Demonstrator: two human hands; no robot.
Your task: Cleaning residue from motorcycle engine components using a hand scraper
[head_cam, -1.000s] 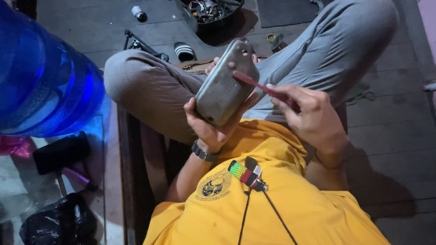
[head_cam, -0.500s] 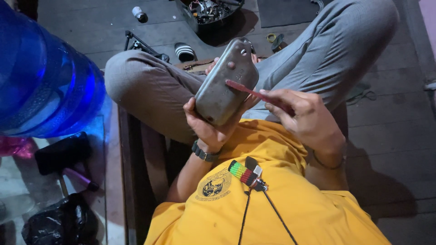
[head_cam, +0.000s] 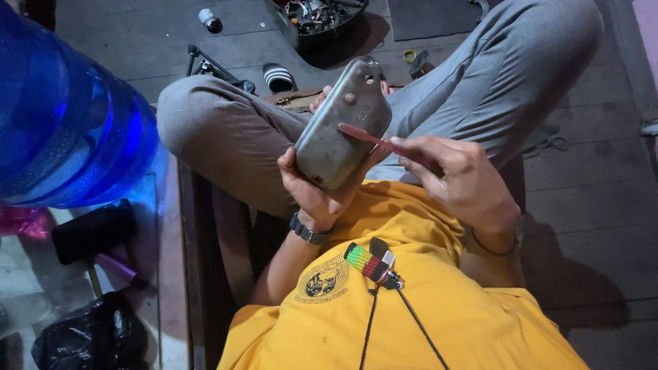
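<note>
My left hand [head_cam: 312, 188] grips a grey, rounded metal cover [head_cam: 341, 127] from below and holds it tilted over my lap. My right hand [head_cam: 460, 175] pinches the handle of a red toothbrush [head_cam: 373, 139], whose bristle end lies against the cover's right side. I sit cross-legged in grey trousers [head_cam: 233, 130] and a yellow shirt [head_cam: 418, 308]. A dark watch [head_cam: 308, 231] circles my left wrist.
A big blue water bottle [head_cam: 62, 123] stands at the left over a glass surface with a black bag [head_cam: 89, 336]. On the wooden floor ahead lie a black tub of parts [head_cam: 315, 17], a striped slipper [head_cam: 279, 77] and a small can [head_cam: 209, 19].
The toothbrush head has slid down the cover from its upper edge toward the middle of its right side. The left hand keeps the cover in about the same place.
</note>
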